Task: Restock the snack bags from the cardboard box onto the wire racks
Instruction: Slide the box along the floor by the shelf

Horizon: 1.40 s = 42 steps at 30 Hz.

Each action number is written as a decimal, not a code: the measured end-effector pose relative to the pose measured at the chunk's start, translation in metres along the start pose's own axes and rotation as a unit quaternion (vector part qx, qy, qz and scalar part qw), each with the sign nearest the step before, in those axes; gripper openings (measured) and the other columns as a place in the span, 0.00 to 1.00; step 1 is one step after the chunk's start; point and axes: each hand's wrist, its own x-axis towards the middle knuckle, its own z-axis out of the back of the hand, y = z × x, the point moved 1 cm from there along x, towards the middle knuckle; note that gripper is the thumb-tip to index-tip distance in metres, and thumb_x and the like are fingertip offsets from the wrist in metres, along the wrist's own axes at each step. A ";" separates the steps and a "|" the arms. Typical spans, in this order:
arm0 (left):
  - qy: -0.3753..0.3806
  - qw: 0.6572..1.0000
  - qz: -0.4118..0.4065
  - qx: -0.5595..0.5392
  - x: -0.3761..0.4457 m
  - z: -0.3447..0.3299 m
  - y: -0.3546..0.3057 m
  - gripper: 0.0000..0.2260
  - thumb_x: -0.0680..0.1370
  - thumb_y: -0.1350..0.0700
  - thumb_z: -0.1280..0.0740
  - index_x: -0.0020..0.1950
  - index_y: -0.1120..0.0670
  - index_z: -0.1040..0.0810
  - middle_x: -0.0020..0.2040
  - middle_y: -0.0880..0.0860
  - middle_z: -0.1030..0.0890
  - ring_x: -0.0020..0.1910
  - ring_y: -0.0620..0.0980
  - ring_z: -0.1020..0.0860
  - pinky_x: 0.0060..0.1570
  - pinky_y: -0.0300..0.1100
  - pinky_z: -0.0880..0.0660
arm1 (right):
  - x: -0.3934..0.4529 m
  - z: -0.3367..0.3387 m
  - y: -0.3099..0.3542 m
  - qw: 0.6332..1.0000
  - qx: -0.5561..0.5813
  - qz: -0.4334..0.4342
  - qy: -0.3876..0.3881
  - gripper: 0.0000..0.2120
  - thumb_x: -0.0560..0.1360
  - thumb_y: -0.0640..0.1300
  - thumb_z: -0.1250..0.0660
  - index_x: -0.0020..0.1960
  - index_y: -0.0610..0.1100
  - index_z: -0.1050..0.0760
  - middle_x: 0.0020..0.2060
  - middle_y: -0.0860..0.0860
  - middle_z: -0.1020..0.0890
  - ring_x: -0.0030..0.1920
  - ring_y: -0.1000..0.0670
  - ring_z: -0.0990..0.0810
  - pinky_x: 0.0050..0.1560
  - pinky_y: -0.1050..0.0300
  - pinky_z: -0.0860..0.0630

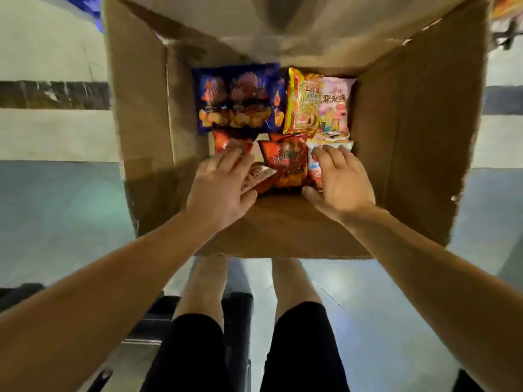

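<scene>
An open cardboard box [418,142] stands on the floor in front of me, with several snack bags lying in its bottom. Blue bags [237,100] lie at the far left, a yellow bag [302,103] and a pink bag [335,106] at the far right. Red bags [284,162] lie nearer me. My left hand [220,190] reaches in with straight fingers touching a red bag [229,142], thumb by a small red bag [259,176]. My right hand [339,182] lies flat on a white and red bag [317,168]. No wire rack is in clear view.
The box flaps stand up on all sides, the near one [283,236] under my forearms. My bare legs in black shorts [300,349] are below the box. Grey floor lies to either side. Some bright packaging [506,7] shows at the top right corner.
</scene>
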 end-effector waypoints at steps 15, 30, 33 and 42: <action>0.184 0.982 -0.021 0.032 0.143 -0.229 0.047 0.41 0.76 0.35 0.34 0.82 0.47 0.49 0.81 0.53 0.46 0.77 0.58 0.45 0.75 0.56 0.43 | 0.168 -0.215 -0.030 0.985 0.139 -0.098 0.019 0.37 0.73 0.57 0.28 0.73 0.39 0.36 0.69 0.40 0.30 0.68 0.36 0.31 0.64 0.42 0.29; -0.081 0.912 0.215 -0.340 0.173 -0.217 0.091 0.27 0.73 0.54 0.24 0.70 0.53 0.27 0.66 0.52 0.23 0.66 0.51 0.26 0.65 0.43 0.28 | 0.201 -0.234 -0.031 0.815 0.480 -0.324 0.012 0.40 0.61 0.58 0.19 0.68 0.49 0.29 0.59 0.53 0.19 0.59 0.47 0.20 0.63 0.47 0.23; -0.101 0.864 0.251 -0.424 0.163 -0.183 0.087 0.22 0.70 0.54 0.22 0.63 0.49 0.20 0.60 0.47 0.21 0.60 0.47 0.23 0.60 0.40 0.26 | 0.171 -0.201 -0.023 0.822 0.469 -0.319 -0.047 0.34 0.67 0.54 0.20 0.69 0.48 0.30 0.61 0.51 0.20 0.61 0.48 0.21 0.60 0.56 0.25; -0.167 0.770 0.202 -0.582 0.019 0.023 0.070 0.21 0.63 0.58 0.19 0.51 0.44 0.19 0.51 0.46 0.17 0.52 0.44 0.19 0.54 0.43 0.20 | 0.009 -0.009 0.029 0.831 0.452 -0.276 -0.171 0.37 0.61 0.60 0.21 0.65 0.48 0.27 0.59 0.51 0.18 0.58 0.49 0.19 0.64 0.50 0.24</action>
